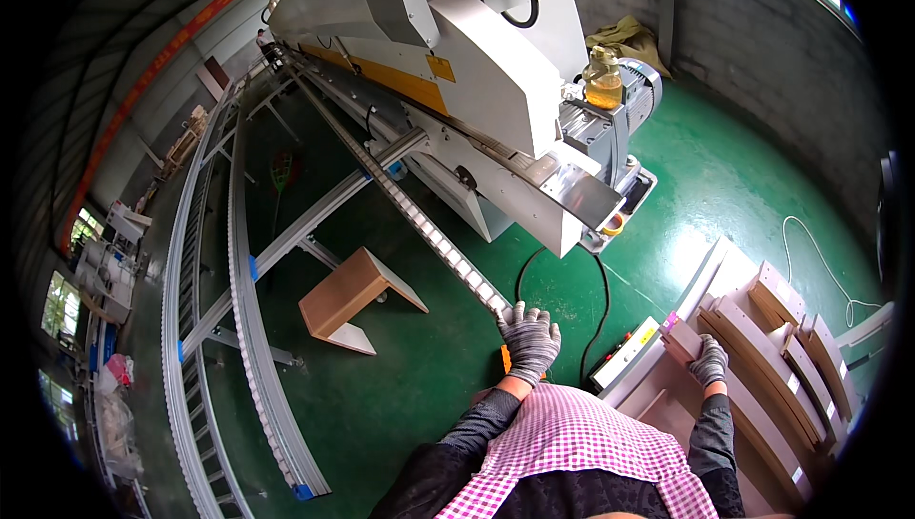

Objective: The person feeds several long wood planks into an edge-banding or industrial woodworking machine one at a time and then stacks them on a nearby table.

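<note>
My left hand (531, 343), in a grey striped glove, lies with fingers extended and slightly apart at the near end of a long roller rail (438, 244). It touches the rail's end; the palm side is hidden. My right hand (710, 363), gloved the same way, has its fingers closed round the end of a short brown board (681, 338) at the near-left edge of a stack. Beside it lie several longer brown boards (767, 381) with small white labels. A low white-and-green control box (626, 355) sits between my two hands.
A large white-grey machine (496, 71) fills the upper middle; a jar of amber liquid (602, 81) stands on it near a motor (640, 90). Curved roller tracks (253, 328) run along the left. A bent brown panel (357, 300) and a black cable (602, 305) lie on the green floor.
</note>
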Available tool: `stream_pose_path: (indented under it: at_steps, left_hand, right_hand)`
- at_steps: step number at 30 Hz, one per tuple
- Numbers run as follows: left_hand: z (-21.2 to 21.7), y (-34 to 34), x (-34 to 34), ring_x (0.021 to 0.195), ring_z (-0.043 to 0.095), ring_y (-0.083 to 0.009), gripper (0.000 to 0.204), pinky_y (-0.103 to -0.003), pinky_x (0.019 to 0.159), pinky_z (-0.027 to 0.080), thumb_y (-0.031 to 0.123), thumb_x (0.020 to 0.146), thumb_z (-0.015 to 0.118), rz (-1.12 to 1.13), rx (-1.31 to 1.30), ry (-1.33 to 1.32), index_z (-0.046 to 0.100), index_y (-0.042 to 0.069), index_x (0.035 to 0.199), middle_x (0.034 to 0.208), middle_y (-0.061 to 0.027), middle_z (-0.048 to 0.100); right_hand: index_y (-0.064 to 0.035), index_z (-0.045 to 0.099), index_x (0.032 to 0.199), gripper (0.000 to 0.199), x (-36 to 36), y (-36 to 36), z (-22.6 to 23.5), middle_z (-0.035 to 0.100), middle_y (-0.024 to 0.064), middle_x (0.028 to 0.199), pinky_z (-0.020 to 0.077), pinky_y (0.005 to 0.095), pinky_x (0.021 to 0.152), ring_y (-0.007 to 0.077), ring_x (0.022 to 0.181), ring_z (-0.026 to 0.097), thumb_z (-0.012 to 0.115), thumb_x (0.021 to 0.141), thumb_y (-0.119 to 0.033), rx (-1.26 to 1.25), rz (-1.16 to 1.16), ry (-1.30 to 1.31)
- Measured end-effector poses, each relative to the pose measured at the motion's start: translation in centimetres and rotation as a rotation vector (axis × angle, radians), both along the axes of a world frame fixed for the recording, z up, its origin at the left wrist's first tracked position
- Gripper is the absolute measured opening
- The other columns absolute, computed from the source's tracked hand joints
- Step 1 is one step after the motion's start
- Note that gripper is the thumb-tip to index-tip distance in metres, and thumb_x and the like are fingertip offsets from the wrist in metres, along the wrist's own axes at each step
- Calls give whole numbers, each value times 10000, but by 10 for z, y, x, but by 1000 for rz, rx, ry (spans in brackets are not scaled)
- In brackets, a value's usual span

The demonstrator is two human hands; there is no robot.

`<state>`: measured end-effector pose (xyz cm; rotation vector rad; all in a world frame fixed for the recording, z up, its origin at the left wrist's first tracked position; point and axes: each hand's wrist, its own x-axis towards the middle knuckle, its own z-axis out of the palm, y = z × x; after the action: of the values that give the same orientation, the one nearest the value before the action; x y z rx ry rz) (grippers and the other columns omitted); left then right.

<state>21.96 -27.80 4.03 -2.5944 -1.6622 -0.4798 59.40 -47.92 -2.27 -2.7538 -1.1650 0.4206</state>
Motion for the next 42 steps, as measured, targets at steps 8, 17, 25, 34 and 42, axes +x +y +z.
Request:
stream_pose_path:
  at_steps: [8, 17, 25, 34, 42]
  left_hand:
    - [-3, 0, -1, 1219, 448, -319, 304, -706, 1042, 183, 369, 827, 571, -31, 54, -51, 682, 104, 924, 1043, -59, 622]
    - [-5, -1, -4, 1221, 450, -318, 299, -708, 1046, 177, 369, 827, 570, -18, 49, -45, 677, 105, 919, 1055, -62, 626]
    - [-17, 6, 2, 1211, 444, -297, 303, -675, 1069, 189, 388, 790, 605, -61, 92, -18, 700, 120, 895, 1033, -46, 640]
    - [-20, 4, 0, 1197, 490, -300, 234, -614, 1106, 199, 312, 754, 662, -50, 121, -3, 709, 126, 888, 1018, -38, 661]
    - [-13, 3, 5, 1215, 493, -284, 249, -576, 1133, 176, 315, 795, 650, -32, 20, 58, 719, 119, 933, 1065, -54, 673]
  right_hand:
    - [-136, 588, 1171, 708, 0, 0, 2, 681, 130, 1076, 509, 388, 913, 313, 1029, 644, 874, 530, -231, -5, -2, 0]
    - [-143, 591, 1174, 704, -3, 3, 1, 679, 121, 1088, 509, 385, 916, 305, 1045, 639, 877, 538, -238, -22, 7, -17]
    - [-170, 621, 1124, 601, 1, -7, -3, 675, 102, 1066, 507, 416, 890, 304, 1040, 630, 824, 564, -250, 64, 16, 22]
    - [-142, 635, 1072, 411, 4, 4, -3, 692, 105, 1055, 541, 450, 796, 326, 978, 671, 707, 670, -186, -2, 54, -53]
    - [-179, 630, 1135, 481, -2, -5, 10, 679, 89, 1131, 486, 450, 881, 284, 1072, 647, 764, 677, -240, -57, 15, 4]
